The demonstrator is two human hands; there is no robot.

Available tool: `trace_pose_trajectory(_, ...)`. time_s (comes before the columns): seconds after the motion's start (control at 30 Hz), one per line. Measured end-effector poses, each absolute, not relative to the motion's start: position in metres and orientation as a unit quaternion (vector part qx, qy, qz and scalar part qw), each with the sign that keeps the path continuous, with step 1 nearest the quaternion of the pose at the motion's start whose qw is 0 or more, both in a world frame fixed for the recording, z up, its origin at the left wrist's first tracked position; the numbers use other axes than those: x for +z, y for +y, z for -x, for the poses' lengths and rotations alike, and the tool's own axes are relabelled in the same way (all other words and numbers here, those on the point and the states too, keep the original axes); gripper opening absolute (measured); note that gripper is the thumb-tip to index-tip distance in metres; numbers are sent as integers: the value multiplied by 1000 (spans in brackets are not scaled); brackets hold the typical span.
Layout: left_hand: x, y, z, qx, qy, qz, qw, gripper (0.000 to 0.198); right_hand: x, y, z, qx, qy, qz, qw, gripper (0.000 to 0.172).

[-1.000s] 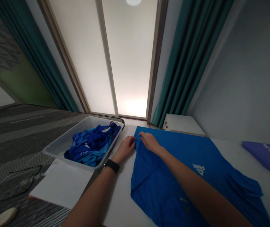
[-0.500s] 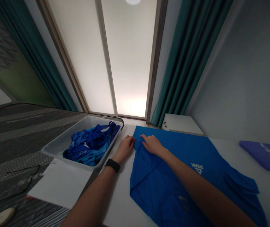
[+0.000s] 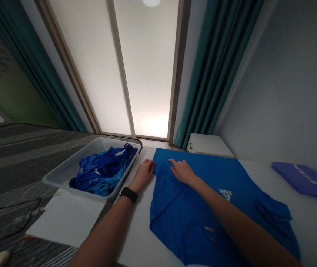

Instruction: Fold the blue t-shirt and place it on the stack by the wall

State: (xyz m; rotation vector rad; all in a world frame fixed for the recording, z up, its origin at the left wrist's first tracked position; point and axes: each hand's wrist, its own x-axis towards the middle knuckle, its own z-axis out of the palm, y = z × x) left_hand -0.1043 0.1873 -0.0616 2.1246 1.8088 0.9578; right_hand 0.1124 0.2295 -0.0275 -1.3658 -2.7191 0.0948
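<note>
A blue T-shirt (image 3: 172,211) with a white print lies spread on the white table, its left part folded over on itself. My left hand (image 3: 144,172), wearing a black watch at the wrist, is at the shirt's far left edge, with the fingertips closed on the cloth there. My right hand (image 3: 184,172) rests on the shirt a little to the right, index finger stretched out and the other fingers partly curled beneath. The right forearm crosses over the shirt and hides part of it.
Left of the table, a translucent plastic bin (image 3: 61,181) holds crumpled blue clothes (image 3: 103,168). A folded purple garment (image 3: 304,180) lies at the table's right. Beyond the table stand a white cabinet (image 3: 210,144) and teal curtains (image 3: 211,74). A white board (image 3: 66,217) sits below the bin.
My right hand has shifted slightly right, away from my left hand, widening the gap between them. The left hand stays at the shirt's edge. The whole view has turned a little.
</note>
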Motion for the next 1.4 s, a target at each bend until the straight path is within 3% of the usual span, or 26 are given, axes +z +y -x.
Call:
trace_pose_trajectory(0.2,-61,188,105,306,615,-721,85,22,-29,212,-151,68,-891,447,45,40)
trace_pose_trajectory(0.37,-46,178,95,314,599,-737,11,28,-34,197,-167,52,-895,437,71,33)
trace_pose_trajectory(0.57,-55,158,75,179,584,-792,7,56,-42,187,-167,19,-888,445,114,29)
trace_pose_trajectory(0.7,-65,155,73,114,600,-791,34,61,-46,186,-169,31,-878,455,147,28)
trace_pose_trajectory(1.2,-39,114,73,138,573,-808,18,60,-50,185,-172,43,-873,451,181,25)
trace_pose_trajectory(1.4,-13,48,74,182,610,-769,52,40,-51,186,-173,47,-875,446,184,25)
